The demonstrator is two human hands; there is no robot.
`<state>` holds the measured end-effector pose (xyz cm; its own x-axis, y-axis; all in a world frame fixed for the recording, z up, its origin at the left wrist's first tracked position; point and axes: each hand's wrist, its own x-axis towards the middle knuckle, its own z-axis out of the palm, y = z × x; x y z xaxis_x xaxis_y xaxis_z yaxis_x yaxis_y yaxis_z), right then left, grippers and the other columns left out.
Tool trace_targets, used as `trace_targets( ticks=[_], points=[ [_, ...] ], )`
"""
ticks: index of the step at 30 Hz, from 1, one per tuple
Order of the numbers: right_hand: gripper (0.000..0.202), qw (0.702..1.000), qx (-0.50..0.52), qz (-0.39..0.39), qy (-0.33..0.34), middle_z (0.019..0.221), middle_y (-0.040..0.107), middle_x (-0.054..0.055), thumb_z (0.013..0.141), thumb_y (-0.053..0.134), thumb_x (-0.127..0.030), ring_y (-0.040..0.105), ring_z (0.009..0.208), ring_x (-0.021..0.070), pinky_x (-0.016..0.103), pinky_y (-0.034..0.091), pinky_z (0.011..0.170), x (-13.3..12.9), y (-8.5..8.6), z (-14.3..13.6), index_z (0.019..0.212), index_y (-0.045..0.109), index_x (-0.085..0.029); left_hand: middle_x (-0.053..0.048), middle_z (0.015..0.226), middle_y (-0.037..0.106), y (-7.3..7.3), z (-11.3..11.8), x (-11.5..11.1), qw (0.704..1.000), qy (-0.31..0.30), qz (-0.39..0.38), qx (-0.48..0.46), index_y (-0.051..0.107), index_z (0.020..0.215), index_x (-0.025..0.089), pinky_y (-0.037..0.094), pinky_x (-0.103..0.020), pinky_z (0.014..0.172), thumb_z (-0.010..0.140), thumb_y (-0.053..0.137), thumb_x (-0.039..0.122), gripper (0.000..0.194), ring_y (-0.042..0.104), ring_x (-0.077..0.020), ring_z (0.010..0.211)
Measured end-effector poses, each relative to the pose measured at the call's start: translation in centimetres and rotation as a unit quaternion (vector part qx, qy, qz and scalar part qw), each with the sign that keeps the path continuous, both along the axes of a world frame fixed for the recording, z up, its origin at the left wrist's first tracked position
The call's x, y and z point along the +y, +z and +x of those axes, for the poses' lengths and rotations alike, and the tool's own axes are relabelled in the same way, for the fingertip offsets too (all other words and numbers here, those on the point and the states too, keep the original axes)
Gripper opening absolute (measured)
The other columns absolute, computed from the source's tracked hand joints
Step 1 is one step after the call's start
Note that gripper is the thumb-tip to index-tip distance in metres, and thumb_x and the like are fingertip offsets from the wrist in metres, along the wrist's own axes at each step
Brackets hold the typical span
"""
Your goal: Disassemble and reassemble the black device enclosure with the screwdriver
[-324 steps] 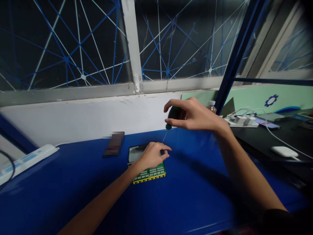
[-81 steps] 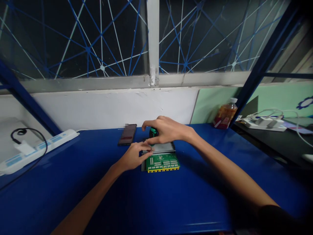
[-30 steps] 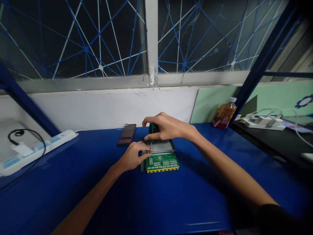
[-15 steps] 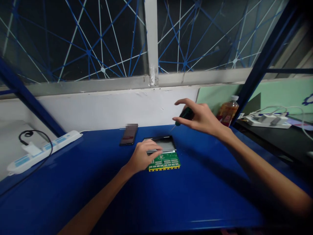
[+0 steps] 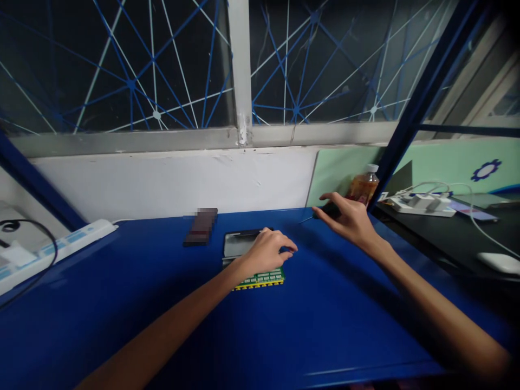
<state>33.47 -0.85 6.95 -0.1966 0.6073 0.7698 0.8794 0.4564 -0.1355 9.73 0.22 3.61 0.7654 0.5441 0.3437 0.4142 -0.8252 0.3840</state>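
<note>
My right hand (image 5: 349, 219) grips a screwdriver (image 5: 331, 210) with a dark green handle. Its thin shaft points left and down, above the blue table. My left hand (image 5: 270, 250) reaches across a green circuit board (image 5: 264, 276) with a yellow connector strip along its near edge. Thumb and forefinger come close together at the board's right side; whatever they may pinch is too small to make out. Behind the board, joined or touching it, lies a grey and black case part (image 5: 238, 246). My left hand and forearm hide much of both.
A dark phone (image 5: 201, 227), partly pixelated, lies left of the case. Along the left edge runs a white power strip (image 5: 77, 245) with a black cable. A drink bottle (image 5: 363, 187) stands at the back right, beside a black table (image 5: 439, 238) carrying another power strip (image 5: 422, 206).
My left hand has moved right across the board, its fingers drawing closer together. My right hand with the screwdriver has lowered and moved right, away from the board. The view has swung slightly right.
</note>
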Motion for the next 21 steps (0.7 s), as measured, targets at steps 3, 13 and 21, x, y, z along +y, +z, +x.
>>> trace_targets(
  ticks=[3,13,21],
  points=[
    [0.033,1.0,-0.007,-0.003,0.001,0.063,0.059,0.001,0.085,0.055,-0.046,0.051,0.045,0.0123,0.025,0.04,0.05,-0.2,-0.1,-0.1,0.098,0.058,-0.016,0.0,0.092,0.073,0.4,-0.5,-0.5,1.0,0.009,0.005,-0.008,0.072,0.091,0.022,0.044,-0.034,0.082,0.081,0.062,0.017,0.015,0.065,-0.019,0.089],
    [0.029,0.996,-0.007,-0.057,0.072,0.087,0.064,0.009,0.091,0.05,-0.038,0.059,0.066,0.0159,0.029,0.046,0.061,-0.6,-4.4,-0.5,0.108,0.055,-0.015,-0.001,0.091,0.072,1.2,-10.0,-1.9,0.993,0.095,0.049,-0.047,0.071,0.09,0.025,0.044,-0.04,0.081,0.085,0.058,0.03,0.015,0.063,-0.0207,0.089],
    [0.032,0.969,-0.118,-0.215,0.018,0.1,0.06,0.009,0.089,0.047,-0.034,0.061,0.073,0.0186,0.029,0.044,0.061,-1.0,-6.9,-2.2,0.116,0.053,-0.018,-0.003,0.091,0.07,1.1,-13.6,-2.3,0.994,0.103,0.027,-0.033,0.072,0.092,0.026,0.046,-0.038,0.08,0.083,0.06,0.034,0.017,0.062,-0.0201,0.087]
  ],
)
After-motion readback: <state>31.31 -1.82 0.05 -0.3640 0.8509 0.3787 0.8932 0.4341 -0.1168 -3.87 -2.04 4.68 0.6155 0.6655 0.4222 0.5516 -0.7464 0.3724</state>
